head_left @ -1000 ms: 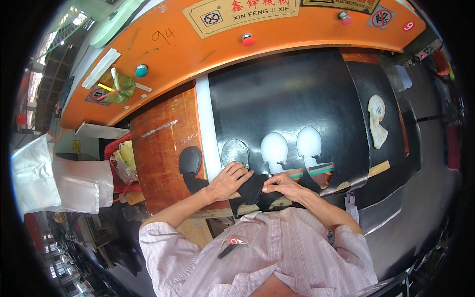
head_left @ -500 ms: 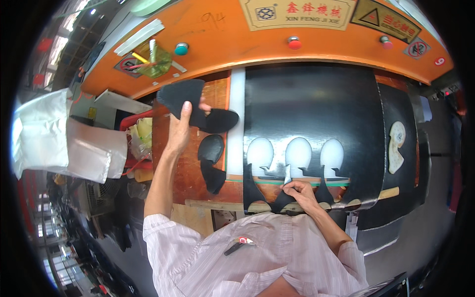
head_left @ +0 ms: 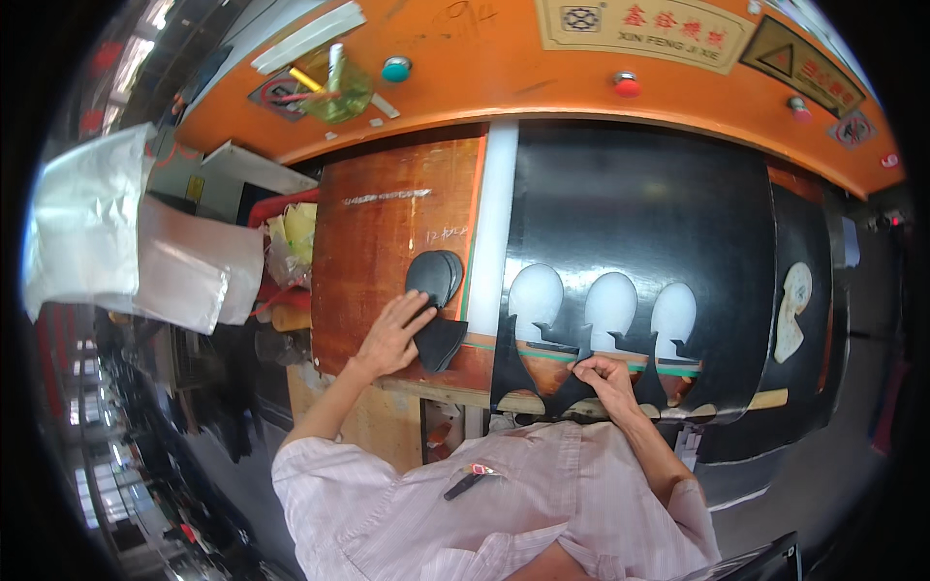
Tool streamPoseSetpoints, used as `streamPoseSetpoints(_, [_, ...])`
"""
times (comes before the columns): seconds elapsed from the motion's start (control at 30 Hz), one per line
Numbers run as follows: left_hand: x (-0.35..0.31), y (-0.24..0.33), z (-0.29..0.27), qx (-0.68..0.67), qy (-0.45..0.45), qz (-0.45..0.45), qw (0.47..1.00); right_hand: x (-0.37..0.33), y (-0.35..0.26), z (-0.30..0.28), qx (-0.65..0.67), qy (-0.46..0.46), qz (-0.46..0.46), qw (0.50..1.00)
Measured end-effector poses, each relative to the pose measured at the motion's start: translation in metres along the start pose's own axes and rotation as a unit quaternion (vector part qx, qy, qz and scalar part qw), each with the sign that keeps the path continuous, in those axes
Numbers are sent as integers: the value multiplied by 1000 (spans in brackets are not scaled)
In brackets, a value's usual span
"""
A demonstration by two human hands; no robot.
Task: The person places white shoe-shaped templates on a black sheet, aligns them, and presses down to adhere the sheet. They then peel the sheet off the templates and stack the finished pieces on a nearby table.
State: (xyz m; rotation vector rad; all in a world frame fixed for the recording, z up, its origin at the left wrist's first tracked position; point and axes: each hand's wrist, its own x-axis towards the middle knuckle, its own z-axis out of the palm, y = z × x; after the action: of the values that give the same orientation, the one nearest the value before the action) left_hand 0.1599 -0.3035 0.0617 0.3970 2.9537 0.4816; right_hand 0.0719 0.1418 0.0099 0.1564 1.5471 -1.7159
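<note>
The stack of black sole-shaped cut pieces now lies on the brown board of the counter; half a second ago one piece was raised high. The left hand rests flat on it, fingers spread. The right hand pinches the black sheet beside three cutouts.

1. A brown wooden board forms the left part of the work surface, with a white strip along its right edge.
2. A stack of black sole-shaped cutouts lies on the board near the strip.
3. A large black sheet covers the right part, with three oval holes cut along its near edge.
</note>
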Motion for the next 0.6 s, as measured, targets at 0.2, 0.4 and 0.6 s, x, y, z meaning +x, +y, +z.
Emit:
streamPoseSetpoints(0.2, [13,4,2,-105,98,-340,929,1,-4,3,13,-3,3,1000])
streamPoseSetpoints(0.4, [84,6,38,-56,153,-249,955,-1,-6,3,6,4,12,1000])
streamPoseSetpoints(0.6, [88,-12,21,-67,98,-174,978,-1,-4,5,-6,9,-24,1000])
